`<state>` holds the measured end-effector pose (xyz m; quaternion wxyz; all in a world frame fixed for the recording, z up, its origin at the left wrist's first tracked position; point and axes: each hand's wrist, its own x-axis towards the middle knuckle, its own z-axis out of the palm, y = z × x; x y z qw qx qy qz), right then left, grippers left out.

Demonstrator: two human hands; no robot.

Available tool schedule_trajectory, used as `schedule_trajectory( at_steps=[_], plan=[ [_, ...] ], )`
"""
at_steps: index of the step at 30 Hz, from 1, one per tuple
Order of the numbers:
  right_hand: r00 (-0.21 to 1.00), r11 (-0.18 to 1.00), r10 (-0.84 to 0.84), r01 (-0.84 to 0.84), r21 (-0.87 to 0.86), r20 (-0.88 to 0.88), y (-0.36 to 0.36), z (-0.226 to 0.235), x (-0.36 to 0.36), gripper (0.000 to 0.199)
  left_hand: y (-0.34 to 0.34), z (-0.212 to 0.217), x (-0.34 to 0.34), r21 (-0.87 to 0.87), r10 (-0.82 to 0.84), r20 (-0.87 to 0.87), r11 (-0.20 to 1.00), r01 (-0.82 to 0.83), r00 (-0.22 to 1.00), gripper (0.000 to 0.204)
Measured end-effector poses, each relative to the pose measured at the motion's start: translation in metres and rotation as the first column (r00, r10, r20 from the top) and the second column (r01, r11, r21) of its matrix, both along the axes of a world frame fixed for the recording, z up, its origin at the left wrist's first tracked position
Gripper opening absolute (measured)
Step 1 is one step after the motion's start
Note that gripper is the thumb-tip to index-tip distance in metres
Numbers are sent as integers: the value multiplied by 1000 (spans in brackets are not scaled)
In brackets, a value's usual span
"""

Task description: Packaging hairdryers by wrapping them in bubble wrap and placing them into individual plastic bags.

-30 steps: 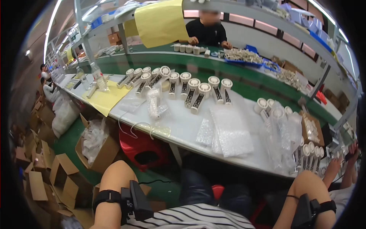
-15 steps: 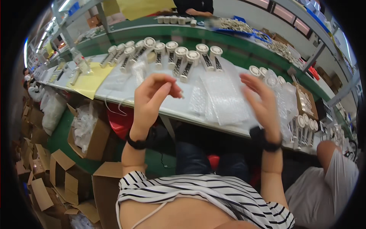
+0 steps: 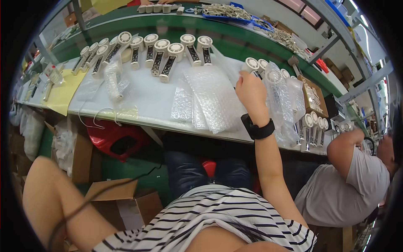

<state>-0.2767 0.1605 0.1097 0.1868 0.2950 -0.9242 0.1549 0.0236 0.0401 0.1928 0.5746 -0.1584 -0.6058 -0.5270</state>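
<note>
My right hand (image 3: 252, 93), a dark band round its wrist, reaches over the table with its back toward me and its fingers bent closed. Right at its fingertips stands a white shower-head-shaped unit (image 3: 252, 64) with a round slotted head. The fingers hide part of its handle, and whatever they hold is hidden too. Left of this hand lie stacked sheets of bubble wrap (image 3: 210, 98). Several similar white units (image 3: 168, 67) with dark speckled handles lean in a row at the table's back. My left arm bends out past the lower left; its hand is out of sight.
A bubble-wrapped item (image 3: 113, 82) and a yellow sheet (image 3: 63, 90) lie at left. A blurred dark cable (image 3: 105, 191) crosses my left arm. Below are a red stool (image 3: 119, 138) and cardboard boxes (image 3: 113, 191). A co-worker's grey sleeve (image 3: 365, 155) is at right.
My left hand has left the table and gone out of view at the lower left. My right hand has moved forward to the white units. The whole view has shifted right.
</note>
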Motion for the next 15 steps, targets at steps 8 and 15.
schedule_trajectory(
  at_steps=[8,15],
  plan=[
    [979,787,142,-201,-583,-146,-6,65,13,8,-5,-3,31,-125,226,-374,949,-290,900,25],
    [621,612,675,-170,-772,399,-82,77,-36,19,5,-6,60,-129,300,-552,891,-435,778,27]
  ],
)
